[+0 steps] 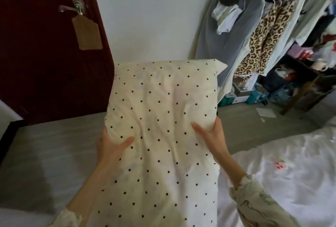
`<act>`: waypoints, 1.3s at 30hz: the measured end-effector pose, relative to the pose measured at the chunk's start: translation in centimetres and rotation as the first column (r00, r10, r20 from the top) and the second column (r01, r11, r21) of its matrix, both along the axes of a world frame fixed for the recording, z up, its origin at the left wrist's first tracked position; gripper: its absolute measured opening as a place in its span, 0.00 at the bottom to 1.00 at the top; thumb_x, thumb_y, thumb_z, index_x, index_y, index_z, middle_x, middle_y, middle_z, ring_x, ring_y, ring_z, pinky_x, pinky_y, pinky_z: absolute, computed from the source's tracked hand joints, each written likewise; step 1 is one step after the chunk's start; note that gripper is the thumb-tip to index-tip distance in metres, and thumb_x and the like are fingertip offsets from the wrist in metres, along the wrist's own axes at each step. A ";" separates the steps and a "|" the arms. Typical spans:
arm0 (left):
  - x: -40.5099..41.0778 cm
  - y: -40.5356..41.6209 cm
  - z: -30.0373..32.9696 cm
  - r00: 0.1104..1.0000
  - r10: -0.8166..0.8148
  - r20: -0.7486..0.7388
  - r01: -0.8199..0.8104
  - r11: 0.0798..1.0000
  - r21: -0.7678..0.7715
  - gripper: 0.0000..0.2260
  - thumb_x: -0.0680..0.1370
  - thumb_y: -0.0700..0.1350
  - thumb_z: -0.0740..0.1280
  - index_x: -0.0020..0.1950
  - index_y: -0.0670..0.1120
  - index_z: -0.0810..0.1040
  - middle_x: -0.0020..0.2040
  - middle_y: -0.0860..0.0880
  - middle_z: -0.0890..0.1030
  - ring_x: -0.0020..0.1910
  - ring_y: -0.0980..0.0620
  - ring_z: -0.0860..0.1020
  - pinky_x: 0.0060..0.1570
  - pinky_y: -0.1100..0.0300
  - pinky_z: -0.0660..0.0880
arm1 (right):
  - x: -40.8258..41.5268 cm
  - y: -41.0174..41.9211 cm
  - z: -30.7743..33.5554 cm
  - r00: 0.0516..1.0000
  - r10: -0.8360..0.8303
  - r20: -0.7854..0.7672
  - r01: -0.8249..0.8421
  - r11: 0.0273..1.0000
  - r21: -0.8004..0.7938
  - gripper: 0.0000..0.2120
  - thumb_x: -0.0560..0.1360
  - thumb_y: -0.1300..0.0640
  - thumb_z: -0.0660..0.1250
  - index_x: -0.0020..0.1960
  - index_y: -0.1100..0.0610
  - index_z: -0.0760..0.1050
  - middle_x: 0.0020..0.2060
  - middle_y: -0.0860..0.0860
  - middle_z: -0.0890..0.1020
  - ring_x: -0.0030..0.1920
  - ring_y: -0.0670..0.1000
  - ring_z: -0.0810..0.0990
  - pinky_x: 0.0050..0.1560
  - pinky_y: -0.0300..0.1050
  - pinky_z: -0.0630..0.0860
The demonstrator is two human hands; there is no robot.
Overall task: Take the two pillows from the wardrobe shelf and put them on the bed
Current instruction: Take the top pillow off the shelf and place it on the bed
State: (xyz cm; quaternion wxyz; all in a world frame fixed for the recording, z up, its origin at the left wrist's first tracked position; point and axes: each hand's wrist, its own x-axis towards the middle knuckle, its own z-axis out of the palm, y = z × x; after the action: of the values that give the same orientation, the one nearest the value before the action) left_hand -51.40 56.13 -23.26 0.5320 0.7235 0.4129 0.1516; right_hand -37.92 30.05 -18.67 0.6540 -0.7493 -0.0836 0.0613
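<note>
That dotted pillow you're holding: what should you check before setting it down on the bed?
1. Left hand grips the dotted pillow at its edge: ok.
2. Right hand grips the opposite edge: ok.
3. Pillow held clear, not dragging on anything: cannot tell, since its lower end runs out of view.
4. Landing spot free: ok, the grey mattress on the left shows bare.
5. White quilt on the right out of the way: ok, it lies beside the pillow.
6. Second pillow located: cannot tell, none shows among the clothes in the wardrobe.
</note>
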 end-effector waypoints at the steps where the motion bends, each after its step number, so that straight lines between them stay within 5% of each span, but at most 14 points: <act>1: 2.6 0.6 0.0 0.999 -0.033 -0.010 0.033 0.999 -0.003 0.47 0.59 0.57 0.78 0.72 0.53 0.57 0.69 0.45 0.69 0.65 0.43 0.70 0.64 0.40 0.69 | 1.9 0.3 -0.2 0.999 -0.030 -0.014 0.030 1.000 0.006 0.21 0.64 0.49 0.77 0.47 0.33 0.68 0.48 0.37 0.78 0.45 0.31 0.77 0.37 0.28 0.75; 7: 17.5 3.0 1.3 0.978 -0.208 -0.025 0.208 0.978 0.018 0.47 0.57 0.60 0.77 0.71 0.55 0.59 0.67 0.46 0.70 0.64 0.43 0.71 0.62 0.42 0.70 | 12.5 0.5 0.1 0.975 -0.220 -0.045 0.219 0.976 -0.019 0.28 0.62 0.44 0.77 0.57 0.42 0.67 0.54 0.43 0.77 0.53 0.43 0.78 0.49 0.44 0.77; 11: 26.5 2.7 1.9 0.941 -0.337 -0.015 0.337 0.941 -0.018 0.49 0.52 0.63 0.74 0.70 0.55 0.60 0.66 0.46 0.69 0.63 0.43 0.70 0.62 0.40 0.71 | 17.9 -0.6 0.8 0.943 -0.333 -0.020 0.333 0.943 -0.023 0.20 0.63 0.45 0.76 0.47 0.36 0.69 0.47 0.38 0.78 0.46 0.34 0.79 0.37 0.33 0.76; 15: 36.2 1.3 2.2 0.874 -0.486 -0.010 0.486 0.874 -0.008 0.50 0.54 0.59 0.75 0.72 0.52 0.59 0.69 0.45 0.65 0.67 0.43 0.67 0.65 0.42 0.68 | 22.9 -2.6 0.8 0.872 -0.489 -0.032 0.488 0.872 -0.027 0.21 0.63 0.45 0.76 0.48 0.37 0.67 0.51 0.39 0.77 0.50 0.40 0.78 0.45 0.42 0.78; 21: 50.5 -2.8 2.1 0.708 -0.707 0.000 0.706 0.707 0.030 0.44 0.63 0.51 0.78 0.73 0.48 0.59 0.69 0.44 0.68 0.67 0.42 0.68 0.65 0.46 0.67 | 29.9 -5.4 0.1 0.674 -0.738 -0.037 0.737 0.675 -0.026 0.27 0.64 0.47 0.75 0.57 0.47 0.65 0.51 0.45 0.78 0.49 0.45 0.79 0.44 0.46 0.79; 28: 64.6 -10.9 4.0 0.380 -0.925 -0.008 0.920 0.377 0.105 0.44 0.62 0.54 0.78 0.72 0.49 0.59 0.69 0.44 0.69 0.67 0.43 0.68 0.65 0.45 0.68 | 34.6 -10.7 1.1 0.413 -0.908 -0.069 0.909 0.415 -0.026 0.25 0.66 0.48 0.75 0.56 0.46 0.66 0.47 0.39 0.76 0.45 0.39 0.77 0.34 0.32 0.73; 34: 71.4 -20.8 5.3 0.237 -0.969 -0.072 0.968 0.230 0.097 0.48 0.63 0.59 0.76 0.75 0.52 0.53 0.73 0.42 0.59 0.71 0.40 0.63 0.66 0.42 0.66 | 37.0 -17.4 2.4 0.235 -0.970 -0.056 0.971 0.237 -0.017 0.25 0.65 0.49 0.75 0.57 0.49 0.67 0.48 0.43 0.78 0.46 0.46 0.79 0.44 0.48 0.79; 39: 75.6 -29.5 5.0 0.163 -0.986 0.020 0.978 0.165 0.132 0.46 0.63 0.53 0.78 0.74 0.50 0.56 0.71 0.45 0.66 0.70 0.44 0.65 0.67 0.47 0.63 | 40.2 -24.2 2.2 0.156 -0.987 -0.037 0.988 0.157 -0.003 0.25 0.66 0.50 0.75 0.57 0.50 0.66 0.47 0.44 0.78 0.46 0.45 0.79 0.38 0.42 0.78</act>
State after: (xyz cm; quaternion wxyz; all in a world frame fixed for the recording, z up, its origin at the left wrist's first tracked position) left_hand 24.15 26.67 -18.28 0.4919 0.8328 -0.1856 -0.1730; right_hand 2.30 5.82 -16.47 0.5463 -0.6161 0.4322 -0.3677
